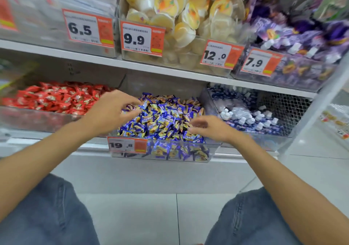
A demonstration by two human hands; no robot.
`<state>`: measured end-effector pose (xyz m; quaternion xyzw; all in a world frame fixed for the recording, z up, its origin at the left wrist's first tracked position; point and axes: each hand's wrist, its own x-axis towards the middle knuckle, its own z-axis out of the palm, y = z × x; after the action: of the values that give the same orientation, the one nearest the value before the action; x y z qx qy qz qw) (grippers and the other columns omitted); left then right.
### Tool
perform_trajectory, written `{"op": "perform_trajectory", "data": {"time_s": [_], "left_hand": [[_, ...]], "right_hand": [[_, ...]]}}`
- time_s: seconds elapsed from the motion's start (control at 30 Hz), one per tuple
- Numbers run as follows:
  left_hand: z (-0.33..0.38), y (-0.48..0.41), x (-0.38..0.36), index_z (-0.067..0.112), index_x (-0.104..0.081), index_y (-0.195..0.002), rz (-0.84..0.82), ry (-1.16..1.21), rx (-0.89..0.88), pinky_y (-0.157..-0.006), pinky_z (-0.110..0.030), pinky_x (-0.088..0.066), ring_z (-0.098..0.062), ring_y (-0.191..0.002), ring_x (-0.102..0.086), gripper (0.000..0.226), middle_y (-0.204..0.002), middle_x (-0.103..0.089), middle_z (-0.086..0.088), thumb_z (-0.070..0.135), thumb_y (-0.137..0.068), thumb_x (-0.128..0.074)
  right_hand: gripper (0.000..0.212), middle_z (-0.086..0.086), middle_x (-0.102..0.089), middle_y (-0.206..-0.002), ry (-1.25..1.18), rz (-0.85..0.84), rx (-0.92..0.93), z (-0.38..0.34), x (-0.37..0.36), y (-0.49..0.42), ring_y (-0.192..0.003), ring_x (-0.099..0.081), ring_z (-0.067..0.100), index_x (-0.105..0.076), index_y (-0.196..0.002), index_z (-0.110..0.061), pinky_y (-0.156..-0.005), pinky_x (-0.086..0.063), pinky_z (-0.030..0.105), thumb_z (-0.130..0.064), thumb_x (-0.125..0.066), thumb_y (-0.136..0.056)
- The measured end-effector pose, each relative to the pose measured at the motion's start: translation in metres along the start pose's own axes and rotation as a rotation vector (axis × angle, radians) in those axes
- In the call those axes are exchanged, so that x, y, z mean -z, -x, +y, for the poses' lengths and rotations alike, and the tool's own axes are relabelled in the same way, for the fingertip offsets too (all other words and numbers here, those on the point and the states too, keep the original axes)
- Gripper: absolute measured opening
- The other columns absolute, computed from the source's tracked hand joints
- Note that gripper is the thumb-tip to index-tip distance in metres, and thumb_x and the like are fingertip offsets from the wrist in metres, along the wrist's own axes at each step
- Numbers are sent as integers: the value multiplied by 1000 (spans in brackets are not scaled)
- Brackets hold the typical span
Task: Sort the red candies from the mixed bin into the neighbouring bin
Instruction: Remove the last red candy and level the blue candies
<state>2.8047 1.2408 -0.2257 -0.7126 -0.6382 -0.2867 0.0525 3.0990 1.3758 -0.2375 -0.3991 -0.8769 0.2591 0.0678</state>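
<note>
A clear plastic bin (pixel 211 150) in the middle of the lower shelf is heaped with blue and yellow wrapped candies (pixel 162 120). No red candy shows on top of that heap. To its left, a second clear bin (pixel 34 120) holds a pile of red wrapped candies (pixel 56 98). My left hand (pixel 111 110) hovers over the left side of the blue heap, fingers loosely curled and spread, holding nothing that I can see. My right hand (pixel 209 128) lies low over the heap's right front, its fingers reaching left onto the candies.
A bin of blue packets with white caps (pixel 251 116) stands to the right. The upper shelf carries bins of yellow jelly cups (pixel 181 14) and purple packets (pixel 302 36), fronted by price tags (pixel 139 38). My knees in blue jeans (pixel 47 212) are over a grey tiled floor.
</note>
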Motion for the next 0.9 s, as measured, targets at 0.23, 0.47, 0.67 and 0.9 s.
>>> {"op": "perform_trajectory", "data": {"time_s": [0.23, 0.47, 0.67, 0.9], "left_hand": [[15, 21, -33, 26, -52, -63, -519, -197, 36, -51, -26, -30, -7, -57, -45, 35, -55, -48, 10, 52, -69, -75], [0, 13, -42, 23, -58, -65, -399, -233, 49, -47, -24, -24, -7, -56, -44, 34, -54, -47, 10, 53, -72, -73], [-22, -10, -53, 14, -62, -76, -207, -206, 110, -52, -25, -34, -17, -70, -57, 42, -71, -65, 3, 55, -74, -70], [-27, -11, -81, 17, -64, -95, -245, -213, 177, -57, -27, -33, -21, -79, -59, 32, -84, -67, 0, 46, -82, -68]], "right_hand": [[19, -12, -54, -71, 301, -123, 8, -1, -33, 36, -70, -51, 10, -56, -72, -27, -59, -35, 24, -30, -71, -84], [16, -16, -55, -63, 275, -16, 39, 8, -22, 16, -60, -50, -1, -62, -73, -24, -54, -37, 21, -29, -70, -86], [16, -10, -64, -72, 288, 145, 13, 20, -17, -12, -67, -58, 9, -59, -76, -28, -61, -45, 28, -36, -68, -87], [13, -5, -61, -81, 361, 128, -9, 27, -42, -30, -79, -59, 19, -54, -83, -23, -69, -49, 35, -29, -61, -92]]}}
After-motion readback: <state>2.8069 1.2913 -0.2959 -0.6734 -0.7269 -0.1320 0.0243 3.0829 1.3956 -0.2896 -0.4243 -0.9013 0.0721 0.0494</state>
